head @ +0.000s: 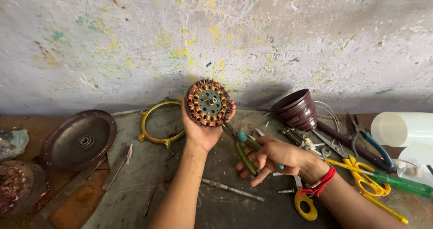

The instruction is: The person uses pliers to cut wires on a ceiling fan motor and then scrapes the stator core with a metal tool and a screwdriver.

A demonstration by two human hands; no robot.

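Round motor stator (209,103) with copper-wire coils wound about its rim and a flat grey metal hub at centre, held upright above the bench, just in front of the wall; its flat face is turned toward the camera, so its axis runs roughly from the wall toward the viewer. Coils look glossy, orange-brown, ribbed in separate bundles. Left hand (204,129) cups it from below and behind, fingers curled around the rim on both sides. Right hand (276,156) is closed around the green-sleeved handles of a pair of pliers (241,144); the long axis of the tool runs diagonally, jaws up and left, the dark metal tip just beside the stator's lower right edge; contact cannot be told. A red thread band (318,184) circles the right wrist. Bench (135,184) is a scuffed grey sheet, dusty. Left of the stator lies a yellow metal ring (149,120) with lugs; further left a dark round dished cover (79,141). Right: a dark brown plastic cup-shaped canopy (297,109), yellow-handled scissors (361,177), a green-handled screwdriver (401,184). Wall (216,30) is rough plaster, paint-flecked.
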